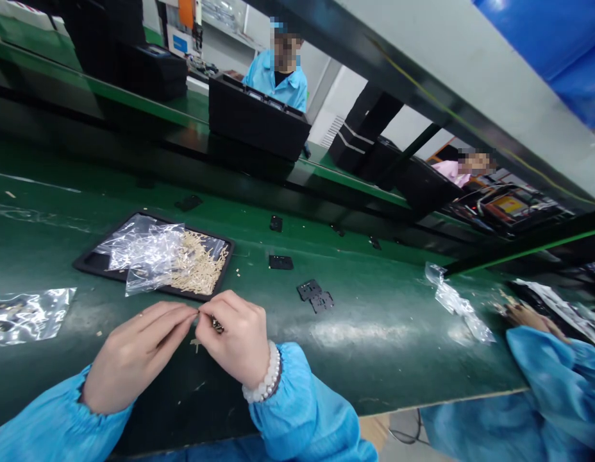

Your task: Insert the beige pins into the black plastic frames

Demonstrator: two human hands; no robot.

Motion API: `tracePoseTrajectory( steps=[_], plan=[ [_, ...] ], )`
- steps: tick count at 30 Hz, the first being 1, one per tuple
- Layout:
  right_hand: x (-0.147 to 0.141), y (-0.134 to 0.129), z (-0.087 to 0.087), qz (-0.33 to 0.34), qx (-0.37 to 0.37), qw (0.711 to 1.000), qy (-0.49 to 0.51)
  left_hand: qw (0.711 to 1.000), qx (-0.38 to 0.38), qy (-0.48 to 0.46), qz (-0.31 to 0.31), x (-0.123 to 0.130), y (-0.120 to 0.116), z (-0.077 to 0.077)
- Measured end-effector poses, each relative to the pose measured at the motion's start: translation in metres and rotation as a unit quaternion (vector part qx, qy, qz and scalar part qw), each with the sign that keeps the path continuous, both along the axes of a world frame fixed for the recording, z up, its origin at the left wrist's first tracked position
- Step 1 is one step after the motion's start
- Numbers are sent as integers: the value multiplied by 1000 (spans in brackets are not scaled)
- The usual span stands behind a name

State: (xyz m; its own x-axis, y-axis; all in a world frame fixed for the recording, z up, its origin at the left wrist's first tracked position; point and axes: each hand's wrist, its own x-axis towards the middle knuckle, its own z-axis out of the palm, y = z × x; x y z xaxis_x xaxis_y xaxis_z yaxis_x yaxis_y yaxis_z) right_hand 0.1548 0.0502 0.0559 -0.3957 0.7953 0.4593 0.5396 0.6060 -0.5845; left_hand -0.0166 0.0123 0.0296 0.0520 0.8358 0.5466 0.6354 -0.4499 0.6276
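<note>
My left hand point(140, 356) is closed, its thumb and fingers pressed together at the tips. Those tips meet the pinched fingertips of my right hand point(236, 337), and what lies between them is too small to make out. Within the curled fingers of my right hand, some small brass-coloured pieces point(217, 325) show. Just beyond both hands lies a black tray point(225, 269) with a heap of small beige pieces point(199, 266) and crumpled clear plastic bags point(148, 250). A few beige bits point(195, 344) rest on the green table below my fingertips.
Flat black plastic parts point(281, 262) lie scattered on the green table point(374, 321), two of them overlapping point(317, 295). A clear bag point(33, 314) is at left, another point(458, 305) at right. A co-worker's hand point(533, 317) is at far right. Black bins point(259, 115) stand behind.
</note>
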Motion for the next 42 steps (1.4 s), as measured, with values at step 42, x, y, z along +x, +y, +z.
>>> tracePoseTrajectory(
  steps=[42],
  plan=[
    [76, -19, -52, -180, -72, 927, 322, 896, -289, 317, -115, 155, 275, 42]
  ],
)
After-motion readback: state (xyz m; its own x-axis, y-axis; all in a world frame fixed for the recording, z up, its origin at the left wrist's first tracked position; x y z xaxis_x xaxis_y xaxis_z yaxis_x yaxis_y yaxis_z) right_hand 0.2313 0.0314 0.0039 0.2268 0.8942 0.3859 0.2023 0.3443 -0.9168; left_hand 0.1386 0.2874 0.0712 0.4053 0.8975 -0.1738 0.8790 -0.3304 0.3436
